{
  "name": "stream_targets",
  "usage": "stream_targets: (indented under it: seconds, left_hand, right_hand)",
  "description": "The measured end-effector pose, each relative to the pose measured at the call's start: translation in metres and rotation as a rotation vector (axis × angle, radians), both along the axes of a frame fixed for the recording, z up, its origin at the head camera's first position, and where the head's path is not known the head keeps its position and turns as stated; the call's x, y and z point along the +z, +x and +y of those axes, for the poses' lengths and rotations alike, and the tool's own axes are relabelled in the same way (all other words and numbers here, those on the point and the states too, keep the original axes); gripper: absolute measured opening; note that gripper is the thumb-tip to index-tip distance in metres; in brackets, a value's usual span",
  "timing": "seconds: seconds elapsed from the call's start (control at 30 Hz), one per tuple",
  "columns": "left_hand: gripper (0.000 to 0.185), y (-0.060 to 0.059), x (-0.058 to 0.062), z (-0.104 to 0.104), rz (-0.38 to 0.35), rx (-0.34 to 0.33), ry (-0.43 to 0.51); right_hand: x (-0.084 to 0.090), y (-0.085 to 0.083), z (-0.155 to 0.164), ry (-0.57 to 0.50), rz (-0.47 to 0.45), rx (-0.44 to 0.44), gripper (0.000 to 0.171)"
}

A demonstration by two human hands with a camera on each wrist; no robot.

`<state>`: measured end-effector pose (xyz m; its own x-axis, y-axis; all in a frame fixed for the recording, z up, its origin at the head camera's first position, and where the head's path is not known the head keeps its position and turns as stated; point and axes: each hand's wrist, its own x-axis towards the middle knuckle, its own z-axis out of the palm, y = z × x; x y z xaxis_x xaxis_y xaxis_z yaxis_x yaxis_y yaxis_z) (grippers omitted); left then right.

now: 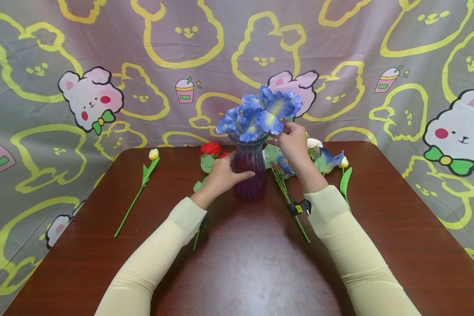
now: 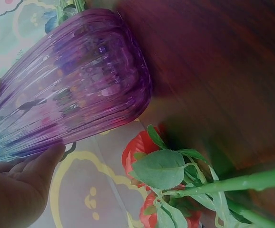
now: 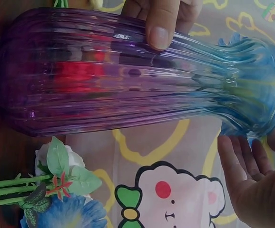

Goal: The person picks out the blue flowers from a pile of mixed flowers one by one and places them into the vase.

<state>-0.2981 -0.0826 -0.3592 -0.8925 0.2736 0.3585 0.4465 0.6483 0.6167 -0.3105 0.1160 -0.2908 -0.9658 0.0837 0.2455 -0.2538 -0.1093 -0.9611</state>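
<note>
A ribbed glass vase [image 1: 249, 169], purple below and blue toward its flared rim, stands upright on the table. Two blue irises [image 1: 274, 107] with yellow centres fill its mouth; their stems show only dimly through the glass. My left hand [image 1: 223, 175] grips the vase round its middle, the thumb across the near side. My right hand [image 1: 294, 142] is at the rim's right side, its fingertips against the lower petals. In the right wrist view, fingers [image 3: 232, 159] lie alongside the vase neck [image 3: 230, 85]; whether they pinch a petal or stem I cannot tell.
Red roses [image 1: 210, 149] lie left of the vase, and a yellow-white tulip [image 1: 144, 175] farther left. To the right are a white flower [image 1: 314, 143], another blue iris [image 1: 331, 159], green stems [image 1: 284, 188] and a second tulip [image 1: 345, 180]. A patterned cloth [image 1: 217, 44] hangs behind the table.
</note>
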Motion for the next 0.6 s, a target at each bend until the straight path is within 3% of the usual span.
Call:
stream_targets:
  seconds: [0.4,0.6]
  left_hand:
    - [0.074,-0.0008,0.0009,0.0003,0.012,0.002,-0.012]
    - [0.076,-0.0003,0.0009,-0.0002,-0.009,0.001,-0.008]
  right_hand:
    - [0.0031,0.0033,0.0017,0.05,-0.055,0.0,0.034]
    - [0.0007,0.0049,0.0049,0.085,-0.038,0.006,0.038]
